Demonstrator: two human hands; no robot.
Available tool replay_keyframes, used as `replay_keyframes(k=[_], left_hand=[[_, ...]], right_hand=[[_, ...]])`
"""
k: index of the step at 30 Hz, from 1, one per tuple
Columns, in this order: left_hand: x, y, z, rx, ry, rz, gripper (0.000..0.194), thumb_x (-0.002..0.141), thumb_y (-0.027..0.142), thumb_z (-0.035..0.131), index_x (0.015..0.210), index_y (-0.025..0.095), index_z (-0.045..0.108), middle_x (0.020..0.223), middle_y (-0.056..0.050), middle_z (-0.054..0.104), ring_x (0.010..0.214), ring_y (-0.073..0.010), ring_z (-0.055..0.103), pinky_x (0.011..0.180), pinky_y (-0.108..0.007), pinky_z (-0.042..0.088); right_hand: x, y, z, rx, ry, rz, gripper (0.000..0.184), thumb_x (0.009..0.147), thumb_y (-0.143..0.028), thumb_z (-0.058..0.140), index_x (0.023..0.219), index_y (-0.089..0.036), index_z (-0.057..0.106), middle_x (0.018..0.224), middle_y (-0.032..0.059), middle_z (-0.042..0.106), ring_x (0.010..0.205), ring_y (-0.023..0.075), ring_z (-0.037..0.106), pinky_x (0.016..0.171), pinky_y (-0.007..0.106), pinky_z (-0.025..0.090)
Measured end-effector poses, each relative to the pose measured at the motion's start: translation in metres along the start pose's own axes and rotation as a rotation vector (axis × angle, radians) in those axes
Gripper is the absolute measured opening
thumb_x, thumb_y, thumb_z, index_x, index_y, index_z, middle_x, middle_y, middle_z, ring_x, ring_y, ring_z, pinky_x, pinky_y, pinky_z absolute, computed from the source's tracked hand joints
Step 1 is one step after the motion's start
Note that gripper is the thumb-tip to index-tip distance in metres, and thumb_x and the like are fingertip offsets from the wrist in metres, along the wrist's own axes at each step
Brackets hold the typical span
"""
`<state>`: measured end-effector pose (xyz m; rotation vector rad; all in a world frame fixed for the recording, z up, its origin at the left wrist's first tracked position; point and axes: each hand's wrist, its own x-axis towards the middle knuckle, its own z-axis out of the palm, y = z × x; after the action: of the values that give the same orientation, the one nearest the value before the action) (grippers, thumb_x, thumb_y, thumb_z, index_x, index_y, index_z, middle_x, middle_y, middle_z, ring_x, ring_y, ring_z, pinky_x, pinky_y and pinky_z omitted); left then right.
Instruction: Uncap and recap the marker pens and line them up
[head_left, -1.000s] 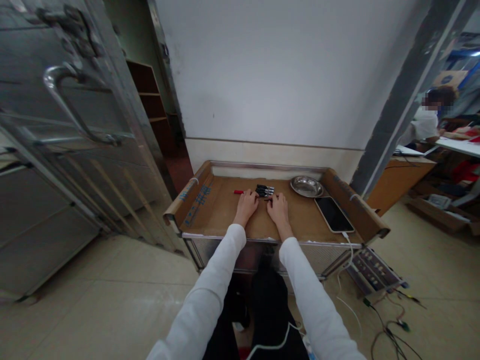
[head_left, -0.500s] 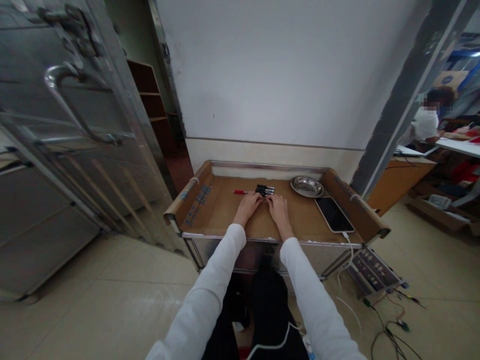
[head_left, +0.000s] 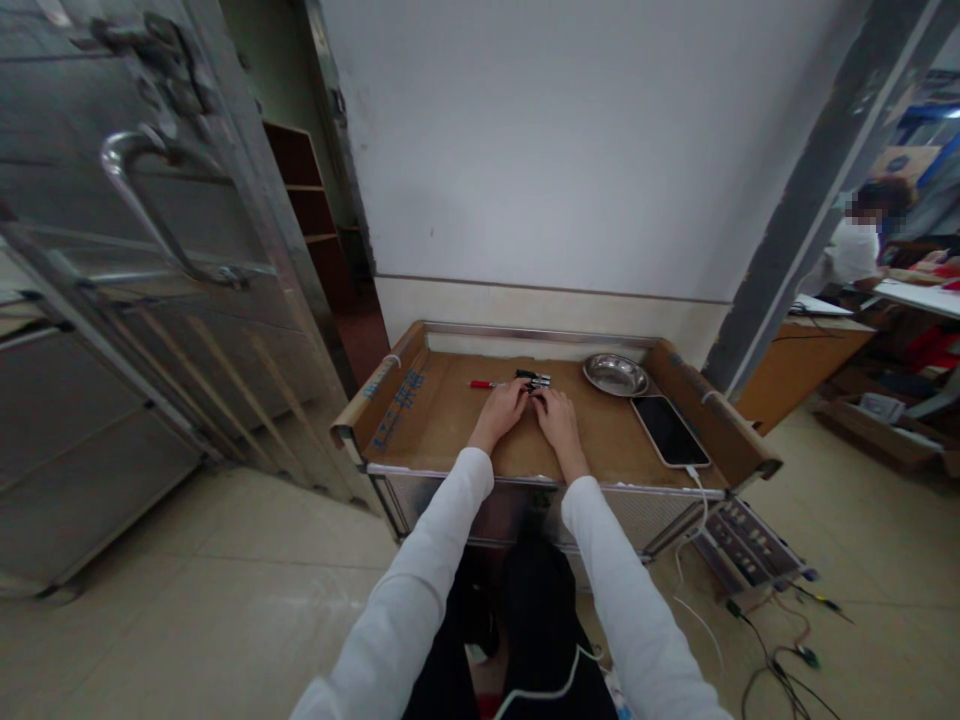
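Observation:
Both hands work close together over the brown cardboard top of a cart (head_left: 442, 440). My left hand (head_left: 501, 411) has its fingers bent inward, with the fingertips at the near side of a small bundle of black pieces with shiny silver ends (head_left: 534, 378). My right hand (head_left: 556, 412) curls in from the other side, its fingertips almost meeting those of the left. What lies between the fingertips is too small and hidden to make out. Just beyond my left hand lies a thin red-handled tool (head_left: 481, 384), its tip partly behind the fingers.
A round metal dish (head_left: 616, 374) stands at the back right of the cart. In front of it lies a phone (head_left: 670, 430) with a white cable. A control box (head_left: 754, 550) with loose wires is on the floor. A person (head_left: 855, 245) sits far right.
My hands have drawn closer together, the left moving right and over part of the black pieces. The small dark piece seen at the right fingertips is now hidden. The view has shifted slightly.

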<state>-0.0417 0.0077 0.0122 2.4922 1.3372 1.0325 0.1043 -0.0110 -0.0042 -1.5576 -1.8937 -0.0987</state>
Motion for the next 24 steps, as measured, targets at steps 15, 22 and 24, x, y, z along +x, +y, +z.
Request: replay_keyframes(k=[15, 22, 24], left_hand=[[0.0006, 0.0002, -0.0008, 0.186, -0.148, 0.027, 0.02, 0.089, 0.028, 0.053, 0.105, 0.025, 0.065, 0.11, -0.005, 0.062, 0.109, -0.0212, 0.051, 0.101, -0.04, 0.031], [-0.0003, 0.004, -0.004, 0.214, -0.081, -0.014, 0.02, 0.091, 0.026, 0.049, 0.106, 0.02, 0.062, 0.11, -0.007, 0.062, 0.107, -0.0217, 0.051, 0.098, -0.039, 0.034], [-0.0009, 0.005, -0.0047, 0.226, -0.064, -0.035, 0.02, 0.091, 0.026, 0.049, 0.107, 0.021, 0.061, 0.11, -0.007, 0.061, 0.107, -0.0217, 0.05, 0.097, -0.039, 0.034]], right_hand=[[-0.002, -0.0021, -0.0016, -0.099, 0.088, 0.158, 0.029, 0.096, -0.024, 0.033, 0.103, -0.015, 0.059, 0.099, 0.0129, 0.066, 0.091, 0.0212, 0.056, 0.08, 0.031, 0.035], [-0.0039, -0.0031, -0.0064, -0.15, 0.082, 0.218, 0.028, 0.093, -0.019, 0.036, 0.103, -0.015, 0.062, 0.1, 0.0152, 0.065, 0.092, 0.0234, 0.055, 0.08, 0.033, 0.035], [-0.0043, -0.0028, -0.0065, -0.143, 0.092, 0.239, 0.03, 0.093, -0.02, 0.035, 0.104, -0.015, 0.062, 0.1, 0.0164, 0.064, 0.092, 0.0242, 0.055, 0.08, 0.035, 0.035]])
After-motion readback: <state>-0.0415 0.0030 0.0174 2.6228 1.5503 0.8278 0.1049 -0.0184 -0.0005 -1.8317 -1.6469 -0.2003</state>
